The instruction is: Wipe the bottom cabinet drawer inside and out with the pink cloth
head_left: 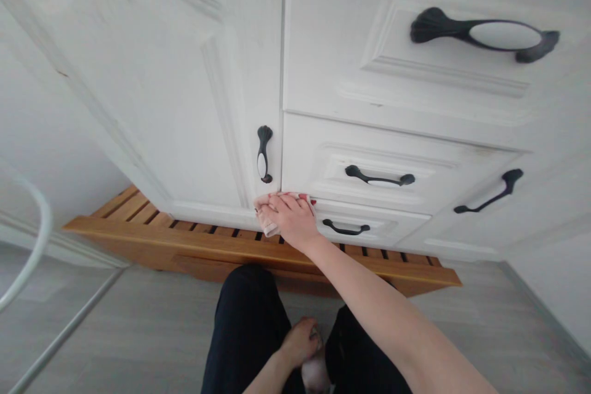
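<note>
My right hand presses a pink-and-white cloth with red marks against the lower front of a white cabinet, where the left door meets the bottom drawer. Its fingers lie over the cloth. Just above that hand is the door's dark handle, and the bottom drawer's handle is to its right. Down between my knees, my left hand rests near my foot, its fingers bent and partly hidden; whether it holds anything cannot be made out.
A slatted wooden bench runs beneath the cabinet front, just before my knees. More dark handles stick out from the drawers, including a large one at upper right. A white curved tube is at the left edge, above grey flooring.
</note>
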Demonstrator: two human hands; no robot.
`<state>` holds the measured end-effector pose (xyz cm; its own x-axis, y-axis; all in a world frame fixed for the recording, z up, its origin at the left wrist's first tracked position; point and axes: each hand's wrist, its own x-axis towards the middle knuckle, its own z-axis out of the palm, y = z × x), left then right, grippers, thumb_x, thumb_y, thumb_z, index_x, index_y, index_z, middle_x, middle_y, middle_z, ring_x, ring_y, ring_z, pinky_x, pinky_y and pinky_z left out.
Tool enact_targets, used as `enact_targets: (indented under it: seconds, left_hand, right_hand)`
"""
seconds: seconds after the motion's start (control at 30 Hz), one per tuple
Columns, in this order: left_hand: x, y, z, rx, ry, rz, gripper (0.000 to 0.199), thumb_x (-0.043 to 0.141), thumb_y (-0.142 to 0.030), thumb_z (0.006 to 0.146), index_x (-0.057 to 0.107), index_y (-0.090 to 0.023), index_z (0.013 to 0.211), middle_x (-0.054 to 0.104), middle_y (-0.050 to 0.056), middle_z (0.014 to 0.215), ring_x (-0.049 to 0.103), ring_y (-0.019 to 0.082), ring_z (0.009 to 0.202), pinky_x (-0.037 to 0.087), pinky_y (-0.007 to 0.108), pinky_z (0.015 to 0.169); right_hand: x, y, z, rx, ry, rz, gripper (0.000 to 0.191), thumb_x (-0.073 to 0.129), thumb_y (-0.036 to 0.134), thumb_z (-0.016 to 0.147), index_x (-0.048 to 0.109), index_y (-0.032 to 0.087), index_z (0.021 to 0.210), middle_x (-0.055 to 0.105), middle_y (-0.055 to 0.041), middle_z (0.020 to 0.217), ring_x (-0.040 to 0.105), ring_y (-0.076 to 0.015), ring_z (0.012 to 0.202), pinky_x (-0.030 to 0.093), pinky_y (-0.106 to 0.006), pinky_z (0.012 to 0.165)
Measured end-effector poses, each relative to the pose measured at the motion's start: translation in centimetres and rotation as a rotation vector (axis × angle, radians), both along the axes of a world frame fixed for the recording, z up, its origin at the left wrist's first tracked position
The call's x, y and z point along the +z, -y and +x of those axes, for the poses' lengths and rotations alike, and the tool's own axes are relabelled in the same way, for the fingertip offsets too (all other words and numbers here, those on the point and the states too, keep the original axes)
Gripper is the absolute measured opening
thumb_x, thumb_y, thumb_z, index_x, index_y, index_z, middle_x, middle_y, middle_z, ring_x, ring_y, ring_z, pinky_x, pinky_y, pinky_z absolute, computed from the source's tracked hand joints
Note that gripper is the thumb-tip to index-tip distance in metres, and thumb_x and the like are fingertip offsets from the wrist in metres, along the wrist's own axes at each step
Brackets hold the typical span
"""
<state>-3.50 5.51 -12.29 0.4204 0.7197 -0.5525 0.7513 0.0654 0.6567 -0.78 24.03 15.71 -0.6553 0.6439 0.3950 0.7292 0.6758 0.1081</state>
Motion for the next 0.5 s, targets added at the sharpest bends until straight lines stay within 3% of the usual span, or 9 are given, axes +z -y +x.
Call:
enact_targets:
  seconds: [0.1,0.17,0.3,0.5]
  left_hand:
    - [-0.9,-1.1,-0.2,0.117,-0.036,-0.009,0.027,0.046,-0.013,0.087,0.062,-0.016,0.11,0.069,0.008,0.11,0.064,0.018,0.104,0.048,0.032,0.091]
    - [-1.3,-1.5,-0.2,0.16,-0.031,-0.02,0.025,0.047,-0.012,0.089,0.061,-0.015,0.109,0.069,0.006,0.106,0.065,0.017,0.1,0.048,0.032,0.09]
    - [-1.6,-1.5,0.0,0.208,-0.007,-0.036,0.021,0.05,-0.009,0.088,0.062,-0.016,0.104,0.07,0.004,0.102,0.065,0.015,0.097,0.048,0.029,0.087]
    - [-1.7,-1.4,0.1,0.221,0.04,-0.047,0.02,0.05,-0.009,0.089,0.063,-0.016,0.102,0.071,0.003,0.102,0.066,0.014,0.096,0.047,0.026,0.085]
  right_hand:
    - [-0.1,-0.5,1.3,0.092,0.087,0.012,0.034,0.038,0.026,0.104,0.06,0.031,0.129,0.054,0.0023,0.145,0.042,-0.02,0.13,0.036,-0.036,0.098]
    - [-0.3,-0.3,2.6,0.082,0.095,0.007,0.036,0.041,0.025,0.103,0.056,0.034,0.134,0.055,0.004,0.144,0.044,-0.0186,0.129,0.035,-0.034,0.098]
    - [-1.2,0.9,6.5,-0.026,0.077,0.022,0.034,0.043,0.029,0.103,0.057,0.035,0.134,0.061,0.0035,0.138,0.048,-0.0205,0.12,0.034,-0.037,0.092]
    - [-2.0,3.6,16.2,-0.251,0.056,0.087,0.03,0.057,0.03,0.096,0.067,0.034,0.124,0.071,-0.0015,0.121,0.052,-0.0238,0.108,0.032,-0.041,0.091]
